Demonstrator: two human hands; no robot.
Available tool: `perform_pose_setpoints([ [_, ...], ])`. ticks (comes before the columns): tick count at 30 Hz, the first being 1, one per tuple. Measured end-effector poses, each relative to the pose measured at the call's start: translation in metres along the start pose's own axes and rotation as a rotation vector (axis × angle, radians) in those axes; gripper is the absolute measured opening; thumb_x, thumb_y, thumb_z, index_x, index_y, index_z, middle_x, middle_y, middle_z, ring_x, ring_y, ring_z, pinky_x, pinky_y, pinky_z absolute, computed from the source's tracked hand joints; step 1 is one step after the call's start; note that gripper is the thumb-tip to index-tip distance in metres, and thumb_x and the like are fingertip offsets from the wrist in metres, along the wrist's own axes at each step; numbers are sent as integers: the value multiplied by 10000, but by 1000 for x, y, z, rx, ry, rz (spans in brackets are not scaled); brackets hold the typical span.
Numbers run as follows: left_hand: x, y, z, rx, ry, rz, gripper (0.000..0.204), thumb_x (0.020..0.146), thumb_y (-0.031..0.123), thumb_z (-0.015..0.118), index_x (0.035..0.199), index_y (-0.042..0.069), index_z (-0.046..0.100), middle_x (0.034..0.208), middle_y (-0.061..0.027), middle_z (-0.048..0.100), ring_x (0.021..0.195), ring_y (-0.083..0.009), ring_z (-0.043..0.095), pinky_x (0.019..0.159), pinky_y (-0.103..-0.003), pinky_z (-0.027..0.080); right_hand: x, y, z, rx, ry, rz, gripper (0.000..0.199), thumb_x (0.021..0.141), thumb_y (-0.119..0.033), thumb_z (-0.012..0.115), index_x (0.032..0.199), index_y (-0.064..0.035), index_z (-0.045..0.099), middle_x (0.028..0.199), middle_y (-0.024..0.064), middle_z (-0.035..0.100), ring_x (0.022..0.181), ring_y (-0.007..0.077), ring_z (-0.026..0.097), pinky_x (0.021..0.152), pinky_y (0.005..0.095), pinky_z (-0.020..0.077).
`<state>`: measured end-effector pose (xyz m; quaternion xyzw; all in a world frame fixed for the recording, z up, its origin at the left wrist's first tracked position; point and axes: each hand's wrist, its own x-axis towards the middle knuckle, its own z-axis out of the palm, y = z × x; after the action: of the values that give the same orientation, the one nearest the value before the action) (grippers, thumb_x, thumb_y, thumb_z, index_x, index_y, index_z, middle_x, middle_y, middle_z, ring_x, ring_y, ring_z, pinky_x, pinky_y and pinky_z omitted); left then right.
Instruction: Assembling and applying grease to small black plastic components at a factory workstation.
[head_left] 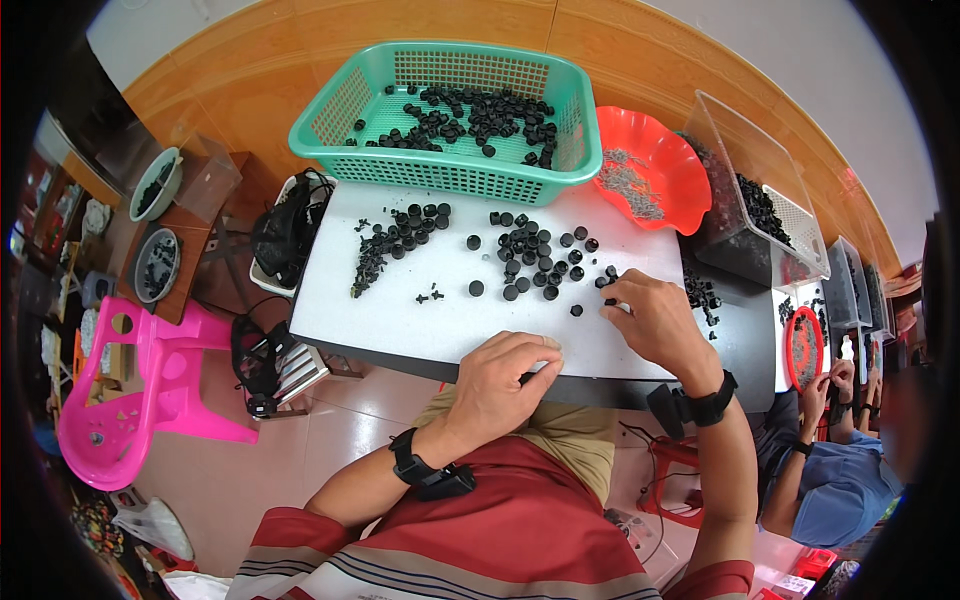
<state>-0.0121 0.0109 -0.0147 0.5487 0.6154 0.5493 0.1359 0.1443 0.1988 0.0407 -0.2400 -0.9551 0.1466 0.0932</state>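
Note:
My left hand [506, 380] rests at the near edge of the white work board [420, 330], its fingers curled round a small black part [526, 378] that is mostly covered. My right hand [655, 318] reaches over the board's right side, thumb and forefinger pinched together at a small black cap [602, 282]; the fingers partly hide what is between them. Left of it lies a loose group of round black caps [530, 245]. Farther left is a pile of black caps and smaller black pieces [370, 262], with a few small cross-shaped pieces [430, 296] in front.
A green basket [440, 180] holding black caps stands at the back, beside a red scalloped bowl [690, 190] of small grey metal pieces. Clear bins [820, 255] stand to the right. A pink chair [150, 390] is at left; another person [835, 490] works at far right.

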Motion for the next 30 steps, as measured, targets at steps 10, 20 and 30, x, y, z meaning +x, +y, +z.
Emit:
perform_pose_setpoints([
  [10, 0, 0, -1, 6, -11, -3, 89, 844, 36, 785, 922, 29, 743, 979, -98, 762, 873, -251, 725, 759, -330, 575, -4, 1, 4, -20, -13, -3, 176, 894, -194, 702, 983, -52, 756, 995, 115, 714, 806, 349, 698, 720, 449, 544],
  [20, 1, 0, 0, 10, -18, 1, 90, 845, 34, 783, 924, 29, 741, 980, -101, 762, 883, -256, 727, 762, -331, 581, -4, 2, -2, -51, 62, -3, 162, 862, -221, 748, 926, -74, 766, 915, 88, 696, 763, 333, 686, 689, 434, 535],
  [30, 2, 2, 0, 26, -13, -3, 92, 828, 19, 775, 911, 25, 736, 968, -105, 754, 871, -263, 714, 756, -350, 577, 68, -59, 10, 132, 187, -29, 192, 878, -235, 726, 841, -49, 758, 870, 120, 695, 767, 364, 683, 688, 451, 533],
])
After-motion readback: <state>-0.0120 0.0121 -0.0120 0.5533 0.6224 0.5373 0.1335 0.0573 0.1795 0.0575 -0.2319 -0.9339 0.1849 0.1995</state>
